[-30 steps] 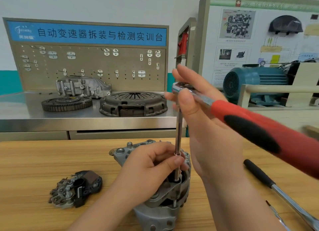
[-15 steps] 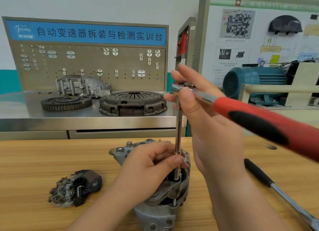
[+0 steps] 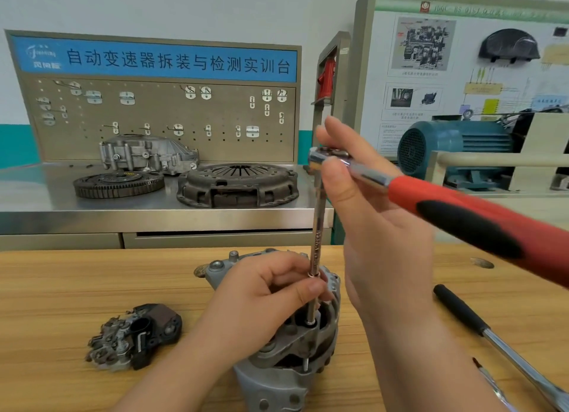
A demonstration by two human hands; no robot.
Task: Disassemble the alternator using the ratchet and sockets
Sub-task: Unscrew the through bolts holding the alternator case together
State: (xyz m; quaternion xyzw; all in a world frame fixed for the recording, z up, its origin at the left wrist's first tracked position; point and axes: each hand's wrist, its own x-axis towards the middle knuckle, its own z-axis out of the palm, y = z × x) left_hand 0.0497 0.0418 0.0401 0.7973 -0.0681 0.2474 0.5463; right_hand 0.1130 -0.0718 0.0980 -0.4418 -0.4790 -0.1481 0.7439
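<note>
Alternator (image 3: 271, 381), bottom centre, looks heavy, rigid; left hand (image 3: 258, 301) pinches the extension bar (image 3: 317, 227), right hand (image 3: 378, 233) grips the ratchet (image 3: 446, 208).

The wooden table (image 3: 77, 288) carries the alternator (image 3: 271, 384) at centre, a separate black component (image 3: 135, 334) to its left, and a black-handled bar (image 3: 462, 313) at right (chrome shaft running out of frame).
</note>
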